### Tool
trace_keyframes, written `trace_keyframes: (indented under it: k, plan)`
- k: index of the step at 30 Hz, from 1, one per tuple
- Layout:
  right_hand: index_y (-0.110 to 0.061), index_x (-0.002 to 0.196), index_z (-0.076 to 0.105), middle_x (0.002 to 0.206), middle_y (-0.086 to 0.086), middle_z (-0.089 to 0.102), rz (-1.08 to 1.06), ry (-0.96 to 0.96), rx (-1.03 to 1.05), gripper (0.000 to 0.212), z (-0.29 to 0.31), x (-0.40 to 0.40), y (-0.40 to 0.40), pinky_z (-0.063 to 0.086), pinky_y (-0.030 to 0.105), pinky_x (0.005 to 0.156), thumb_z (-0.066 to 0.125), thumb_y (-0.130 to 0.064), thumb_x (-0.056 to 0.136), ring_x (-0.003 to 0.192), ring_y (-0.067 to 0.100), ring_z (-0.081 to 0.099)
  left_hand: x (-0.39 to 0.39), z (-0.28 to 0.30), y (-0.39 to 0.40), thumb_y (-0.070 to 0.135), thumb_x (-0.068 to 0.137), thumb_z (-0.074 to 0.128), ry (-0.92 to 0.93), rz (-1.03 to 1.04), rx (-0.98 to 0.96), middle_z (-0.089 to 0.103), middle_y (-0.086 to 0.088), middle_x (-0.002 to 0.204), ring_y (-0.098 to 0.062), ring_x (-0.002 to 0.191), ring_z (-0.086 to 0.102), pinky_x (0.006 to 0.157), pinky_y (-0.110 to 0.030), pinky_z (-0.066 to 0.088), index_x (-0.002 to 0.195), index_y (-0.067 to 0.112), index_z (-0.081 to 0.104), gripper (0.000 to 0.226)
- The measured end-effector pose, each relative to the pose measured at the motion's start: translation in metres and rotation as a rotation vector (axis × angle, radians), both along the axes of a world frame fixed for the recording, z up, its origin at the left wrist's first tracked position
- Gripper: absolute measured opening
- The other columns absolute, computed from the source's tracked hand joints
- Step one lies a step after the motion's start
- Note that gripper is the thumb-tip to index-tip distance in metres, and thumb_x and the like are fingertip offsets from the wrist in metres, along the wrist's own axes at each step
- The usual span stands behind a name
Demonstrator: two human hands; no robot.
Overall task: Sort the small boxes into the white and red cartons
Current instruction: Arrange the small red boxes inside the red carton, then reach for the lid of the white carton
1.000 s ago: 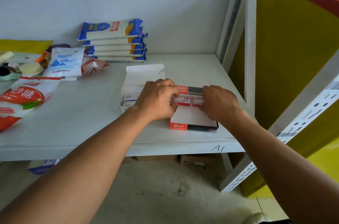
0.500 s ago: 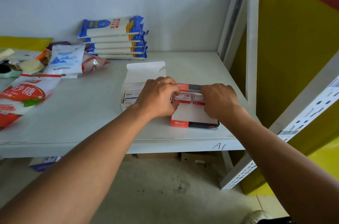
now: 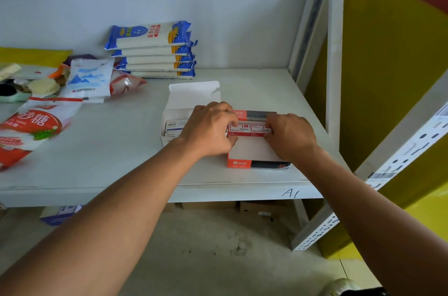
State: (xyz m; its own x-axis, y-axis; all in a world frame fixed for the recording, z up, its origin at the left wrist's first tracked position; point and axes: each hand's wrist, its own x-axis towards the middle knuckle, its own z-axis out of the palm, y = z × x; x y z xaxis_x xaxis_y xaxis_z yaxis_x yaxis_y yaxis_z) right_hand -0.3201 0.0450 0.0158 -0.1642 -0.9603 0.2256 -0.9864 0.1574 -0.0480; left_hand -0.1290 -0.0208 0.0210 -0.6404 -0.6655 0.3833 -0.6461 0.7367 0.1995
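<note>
At frame centre you have two cartons (image 3: 254, 150) side by side on the shelf (image 3: 109, 150), boxes (image 3: 246, 129) inside, packets (image 3: 152, 51) stacked behind them, bags (image 3: 31, 128) at left.

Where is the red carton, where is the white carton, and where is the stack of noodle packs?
red carton (image 3: 252, 150): head view, on its bare white inside floor.
white carton (image 3: 194, 92): head view, on its open lid flap.
stack of noodle packs (image 3: 150, 37): head view, on the top pack.
</note>
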Motion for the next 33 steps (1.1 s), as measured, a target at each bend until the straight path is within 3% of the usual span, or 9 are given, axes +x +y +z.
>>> trace_keyframes:
  k: [4,8,12,17,22,25,27,30,33]
  plan:
    - [-0.022,0.122,0.057,0.110,0.003,0.068,0.008,-0.034,0.011,0.031,0.001,-0.001,0.000,0.052,0.037,0.079,0.055,-0.037,0.094,0.091,0.025,0.062,0.002,0.002,0.000,0.044,0.073,0.066,0.034,0.001,-0.010,0.063,0.005,0.110,-0.017,0.102,0.058,0.092,-0.041,0.044,0.097,0.023,0.069,0.032]
    - [-0.019,0.107,0.065,0.101,0.004,0.067,0.027,-0.021,-0.142,0.027,0.005,0.004,-0.003,0.051,0.035,0.073,0.062,-0.038,0.089,0.091,0.023,0.054,0.015,0.010,-0.003,0.038,0.079,0.058,0.169,0.089,-0.009,0.066,0.005,0.100,-0.019,0.092,0.062,0.083,-0.040,0.049,0.090,0.020,0.068,0.024]
    - [-0.018,0.113,0.063,0.107,0.002,0.067,0.084,-0.308,-0.166,0.031,0.016,0.027,-0.019,0.052,0.035,0.077,0.060,-0.039,0.091,0.094,0.020,0.056,0.039,0.015,-0.010,0.029,0.085,0.053,0.366,0.403,-0.047,0.065,-0.003,0.110,-0.027,0.101,0.060,0.083,-0.038,0.046,0.101,0.016,0.065,0.024]
    - [-0.016,0.135,0.047,0.129,0.005,0.061,0.111,-0.636,-0.007,0.048,0.021,0.060,-0.044,0.050,0.034,0.082,0.053,-0.043,0.096,0.110,0.025,0.059,0.067,0.014,-0.023,0.032,0.090,0.049,0.523,0.700,0.293,0.054,-0.008,0.131,-0.028,0.117,0.052,0.096,-0.041,0.041,0.124,0.016,0.053,0.038]
    - [-0.017,0.139,0.041,0.136,0.011,0.056,0.099,-0.828,0.019,0.049,0.023,0.077,-0.055,0.053,0.041,0.088,0.053,-0.039,0.097,0.113,0.029,0.056,0.081,0.013,-0.028,0.032,0.093,0.048,0.601,0.674,0.499,0.053,-0.007,0.138,-0.026,0.123,0.051,0.093,-0.030,0.036,0.133,0.014,0.049,0.044]
    - [-0.017,0.139,0.042,0.135,0.011,0.057,0.103,-0.857,-0.021,0.047,0.021,0.080,-0.058,0.051,0.035,0.080,0.054,-0.035,0.097,0.110,0.026,0.056,0.081,0.018,-0.027,0.036,0.088,0.053,0.733,0.612,0.662,0.056,-0.007,0.134,-0.027,0.121,0.053,0.098,-0.035,0.041,0.130,0.013,0.052,0.049]
    - [-0.017,0.140,0.040,0.130,0.010,0.060,0.097,-0.952,-0.062,0.048,0.021,0.079,-0.059,0.049,0.032,0.075,0.054,-0.033,0.097,0.103,0.023,0.058,0.084,0.020,-0.028,0.044,0.074,0.056,0.919,0.612,0.765,0.063,-0.009,0.126,-0.030,0.114,0.059,0.097,-0.043,0.047,0.121,0.013,0.056,0.056]
    - [-0.017,0.138,0.041,0.119,0.010,0.064,0.086,-1.128,-0.119,0.042,0.023,0.075,-0.055,0.050,0.034,0.083,0.052,-0.025,0.097,0.099,0.024,0.062,0.088,0.026,-0.023,0.041,0.085,0.046,1.143,0.597,0.842,0.069,-0.003,0.105,-0.022,0.097,0.065,0.081,-0.037,0.044,0.106,0.022,0.054,0.030]
    - [-0.022,0.125,0.055,0.115,0.009,0.066,0.188,-1.242,-0.084,0.033,0.025,0.066,-0.045,0.049,0.040,0.094,0.048,-0.018,0.093,0.105,0.026,0.061,0.093,0.024,-0.022,0.036,0.094,0.039,1.176,0.591,0.867,0.068,-0.001,0.097,-0.017,0.090,0.062,0.078,-0.036,0.041,0.107,0.025,0.059,0.026]
